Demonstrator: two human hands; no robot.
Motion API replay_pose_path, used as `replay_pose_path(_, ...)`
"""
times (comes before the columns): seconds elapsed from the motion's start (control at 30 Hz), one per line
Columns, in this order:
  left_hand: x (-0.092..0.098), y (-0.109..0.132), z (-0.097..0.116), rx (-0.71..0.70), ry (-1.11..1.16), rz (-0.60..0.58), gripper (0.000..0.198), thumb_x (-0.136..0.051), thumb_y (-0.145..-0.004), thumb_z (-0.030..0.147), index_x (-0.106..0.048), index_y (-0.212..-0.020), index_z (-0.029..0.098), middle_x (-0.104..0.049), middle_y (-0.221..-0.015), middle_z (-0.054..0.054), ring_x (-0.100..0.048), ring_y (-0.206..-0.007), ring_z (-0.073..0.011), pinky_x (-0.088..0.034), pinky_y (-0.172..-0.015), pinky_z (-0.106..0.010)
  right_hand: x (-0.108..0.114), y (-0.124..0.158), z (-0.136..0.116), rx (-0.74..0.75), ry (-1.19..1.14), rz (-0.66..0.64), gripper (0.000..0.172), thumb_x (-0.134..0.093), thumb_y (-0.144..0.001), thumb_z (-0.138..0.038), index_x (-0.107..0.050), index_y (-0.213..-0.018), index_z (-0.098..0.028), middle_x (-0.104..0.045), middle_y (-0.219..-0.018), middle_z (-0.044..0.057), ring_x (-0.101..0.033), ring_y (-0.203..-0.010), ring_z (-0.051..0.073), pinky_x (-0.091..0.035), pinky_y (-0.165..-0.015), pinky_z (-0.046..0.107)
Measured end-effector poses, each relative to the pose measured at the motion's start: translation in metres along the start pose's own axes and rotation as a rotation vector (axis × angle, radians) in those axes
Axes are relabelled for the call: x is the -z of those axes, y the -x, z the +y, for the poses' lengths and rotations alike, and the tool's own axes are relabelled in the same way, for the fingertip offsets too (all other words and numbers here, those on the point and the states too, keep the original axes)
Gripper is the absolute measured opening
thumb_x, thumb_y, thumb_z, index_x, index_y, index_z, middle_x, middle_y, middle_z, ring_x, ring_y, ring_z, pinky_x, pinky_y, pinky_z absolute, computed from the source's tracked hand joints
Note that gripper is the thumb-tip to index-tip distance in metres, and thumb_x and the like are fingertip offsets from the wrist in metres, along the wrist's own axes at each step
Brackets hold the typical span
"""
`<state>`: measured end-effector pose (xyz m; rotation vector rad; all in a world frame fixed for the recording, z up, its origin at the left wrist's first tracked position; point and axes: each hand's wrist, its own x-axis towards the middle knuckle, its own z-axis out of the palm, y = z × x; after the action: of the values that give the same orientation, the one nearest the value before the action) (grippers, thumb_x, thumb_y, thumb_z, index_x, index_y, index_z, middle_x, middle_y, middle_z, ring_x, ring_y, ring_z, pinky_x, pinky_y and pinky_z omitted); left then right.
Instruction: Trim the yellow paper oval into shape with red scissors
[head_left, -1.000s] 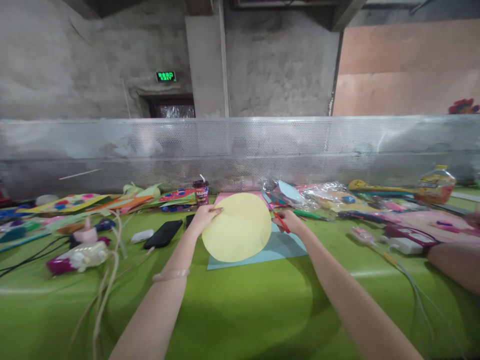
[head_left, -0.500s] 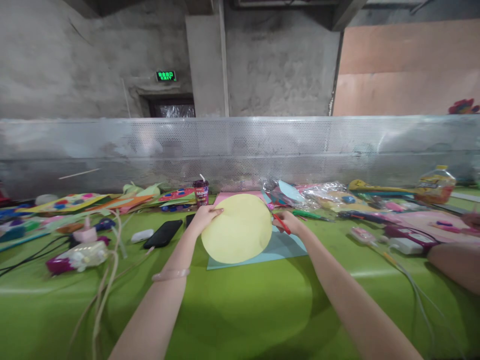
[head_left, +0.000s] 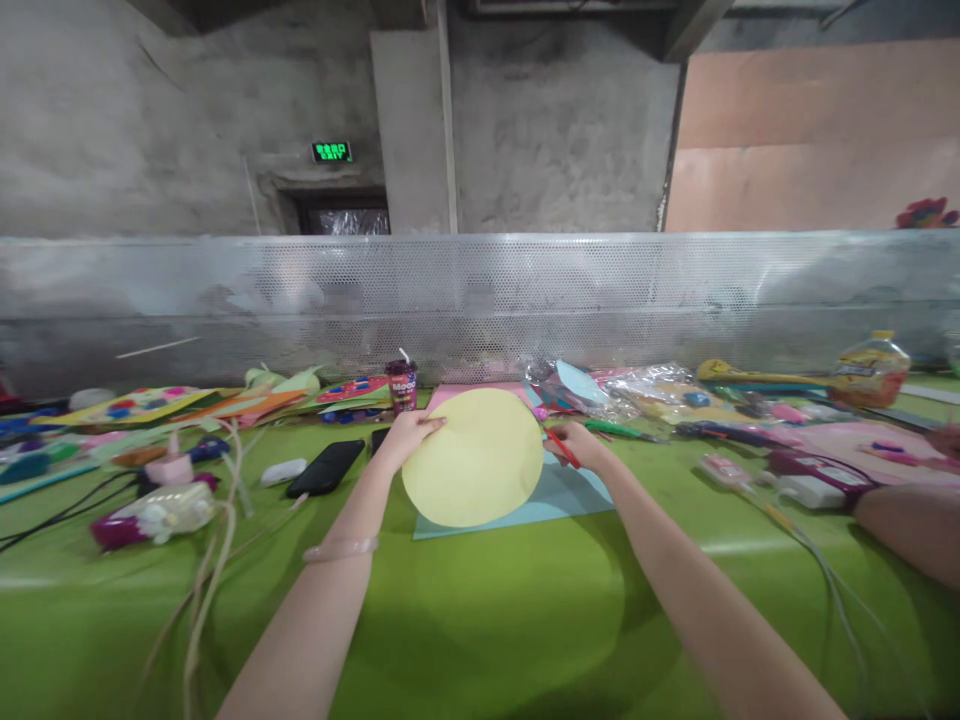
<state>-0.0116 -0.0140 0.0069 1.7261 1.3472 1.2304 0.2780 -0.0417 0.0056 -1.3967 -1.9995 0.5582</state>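
Note:
A round sheet of pale yellow paper (head_left: pixel 474 460) is tilted up toward me. My left hand (head_left: pixel 411 438) pinches its upper left edge, thumb on the front face. In my right hand (head_left: pixel 579 446) is a pair of scissors with red handles (head_left: pixel 564 448), right at the paper's right edge. The blades are mostly hidden, so I cannot tell whether they touch the paper. Light blue paper (head_left: pixel 566 497) lies flat beneath, and pink paper (head_left: pixel 499 390) shows behind the yellow disc.
A purple cup with a straw (head_left: pixel 402 386) stands behind my left hand. Left of it lies a black phone (head_left: pixel 327 468) with a cable. Craft papers and plastic bags (head_left: pixel 641 388) line the back. Another person's arm (head_left: pixel 911 525) reaches in from the right. A perforated metal panel (head_left: pixel 480 290) borders the table.
Hardly anything differs. The yellow paper has shifted very slightly to the left; both hands keep their hold.

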Motion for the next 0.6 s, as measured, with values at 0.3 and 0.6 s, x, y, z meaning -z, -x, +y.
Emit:
replay_pose_path(0.3,0.000,0.000,-0.002,-0.003,0.008,-0.041,0.040,-0.062,-0.058,0.040,-0.065,-0.085,0.012,-0.067,-0.075,-0.008,-0.061,-0.059,-0.0203,-0.045,-0.052,-0.027,0.000,-0.004,0.008,0.022,-0.006,-0.008,0.023,-0.046,-0.068,-0.032,-0.044,-0.052,-0.015,-0.050,-0.044,0.000,-0.044,-0.038,0.008,-0.033,-0.039,0.019)
replay_pose_path(0.6,0.000,0.004,0.003,-0.018,-0.018,-0.071,0.033,-0.061,-0.060,0.039,-0.066,-0.079,0.013,-0.067,-0.074,-0.007,-0.061,-0.059,-0.0197,-0.045,-0.053,-0.026,0.000,-0.006,0.012,0.019,-0.015,-0.059,0.017,-0.047,-0.066,-0.027,-0.046,-0.056,-0.014,-0.050,-0.044,0.000,-0.044,-0.040,0.008,-0.032,-0.038,0.018)
